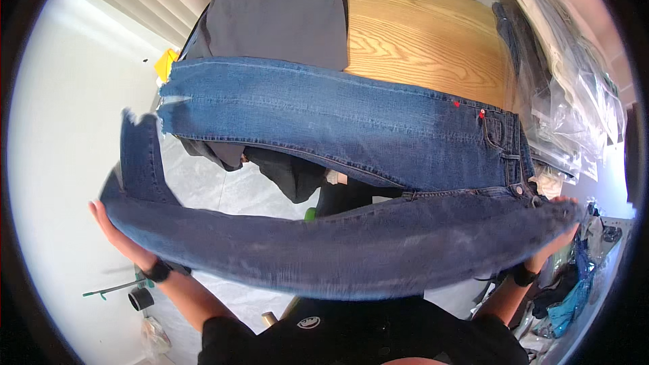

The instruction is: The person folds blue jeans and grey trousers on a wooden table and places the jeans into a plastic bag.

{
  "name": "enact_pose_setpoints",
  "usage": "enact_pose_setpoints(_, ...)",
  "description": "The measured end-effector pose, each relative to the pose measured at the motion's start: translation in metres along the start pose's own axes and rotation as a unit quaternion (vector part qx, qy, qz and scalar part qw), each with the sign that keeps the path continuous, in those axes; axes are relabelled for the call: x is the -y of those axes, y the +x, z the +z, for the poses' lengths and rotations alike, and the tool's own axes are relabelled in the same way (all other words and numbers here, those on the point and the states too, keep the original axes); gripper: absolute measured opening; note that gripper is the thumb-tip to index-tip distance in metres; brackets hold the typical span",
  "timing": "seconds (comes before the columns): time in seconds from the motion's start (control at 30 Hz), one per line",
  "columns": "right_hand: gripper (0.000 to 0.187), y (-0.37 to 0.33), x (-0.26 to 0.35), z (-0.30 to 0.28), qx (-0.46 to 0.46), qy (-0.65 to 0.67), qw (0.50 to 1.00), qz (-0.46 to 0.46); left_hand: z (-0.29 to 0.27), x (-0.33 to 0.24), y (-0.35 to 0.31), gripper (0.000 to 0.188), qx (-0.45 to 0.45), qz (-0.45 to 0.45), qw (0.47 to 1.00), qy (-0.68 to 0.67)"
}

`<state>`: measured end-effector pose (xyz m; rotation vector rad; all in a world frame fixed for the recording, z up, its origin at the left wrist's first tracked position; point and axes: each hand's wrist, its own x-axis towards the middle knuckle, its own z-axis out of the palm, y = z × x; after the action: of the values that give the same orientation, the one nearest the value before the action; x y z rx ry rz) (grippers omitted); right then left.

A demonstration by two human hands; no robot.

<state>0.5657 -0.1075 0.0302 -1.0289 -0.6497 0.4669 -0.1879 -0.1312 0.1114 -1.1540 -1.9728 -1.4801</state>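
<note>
A pair of blue jeans (324, 105) stretches across the view. Its far leg lies over the table, with the frayed hem on the left and the waistband on the right. The near leg is lifted toward my body, and its lower end folds back over my left hand (122, 233). That hand holds the leg from beneath, most of its fingers hidden by the denim. At the waist end, my right hand (560, 233) holds the denim's near corner, fingers partly covered. Small red marks (482, 114) show near the front pocket.
Dark grey garments (277, 13) lie on the wooden table (419, 23) at the far left. Clothes in clear plastic bags (561, 88) are piled along the right. More bagged clothes (564, 297) sit lower right. A white wall (74, 128) stands on the left.
</note>
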Motion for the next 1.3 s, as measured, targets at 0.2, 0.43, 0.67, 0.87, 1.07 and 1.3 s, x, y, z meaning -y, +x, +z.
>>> enact_pose_setpoints(0.2,0.039,0.019,0.003,0.105,0.060,-0.456,0.876,-0.145,0.147,-0.046,0.094,0.041,0.192,-0.137,0.885,-0.402)
enact_pose_setpoints(0.43,0.052,0.010,-0.030,0.104,0.243,-0.593,0.767,-0.019,0.210,0.041,0.033,0.057,0.330,0.090,0.935,0.092)
enact_pose_setpoints(0.67,0.048,0.019,-0.063,0.061,0.200,-0.370,0.903,0.090,0.184,0.085,-0.002,0.077,0.263,-0.076,0.960,0.061)
enact_pose_setpoints(0.87,0.043,0.024,-0.071,0.060,0.203,-0.336,0.916,0.083,0.165,0.065,0.011,0.070,0.319,-0.440,0.836,-0.068)
enact_pose_setpoints(1.07,0.040,0.026,-0.077,0.057,0.198,-0.341,0.918,0.048,0.179,0.111,0.015,0.043,0.233,-0.417,0.839,-0.260)
enact_pose_setpoints(1.3,0.031,0.029,-0.073,0.068,0.212,-0.337,0.915,0.068,0.195,0.118,0.034,0.043,0.153,-0.615,0.720,-0.282)
